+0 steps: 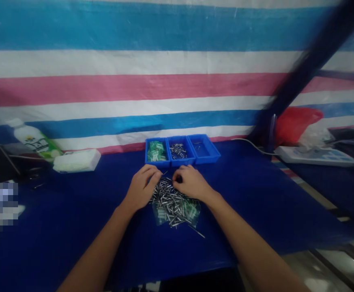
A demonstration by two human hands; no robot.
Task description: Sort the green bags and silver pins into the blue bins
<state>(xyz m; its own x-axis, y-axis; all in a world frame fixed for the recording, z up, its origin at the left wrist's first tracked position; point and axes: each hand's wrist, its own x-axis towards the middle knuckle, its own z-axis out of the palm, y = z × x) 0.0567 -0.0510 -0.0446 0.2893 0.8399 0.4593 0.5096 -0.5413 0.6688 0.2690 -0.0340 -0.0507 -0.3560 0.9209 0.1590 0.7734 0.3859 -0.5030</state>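
A heap of thin metal pins (172, 202) lies on the blue table, spilling over clear bags with green print (161, 213). At the heap's left upper edge is my left hand (143, 185), its thumb and fingers drawn together; a thin pin shows by the fingertips, but whether it is held I cannot tell. Across from it, my right hand (193, 182) is curled with thumb and index finger pinched over the heap's right upper side. What sits in that pinch is too small to make out. One longer pin (197, 231) lies apart at the front.
Behind the hands stand three blue bins: one with green-printed bags (157, 151), one with metal pins (178, 151), one with a few pins (205, 150). Left are a tissue pack (77, 160) and a tilted bottle (33, 138). A power strip (316, 156) and red bag (297, 125) lie right.
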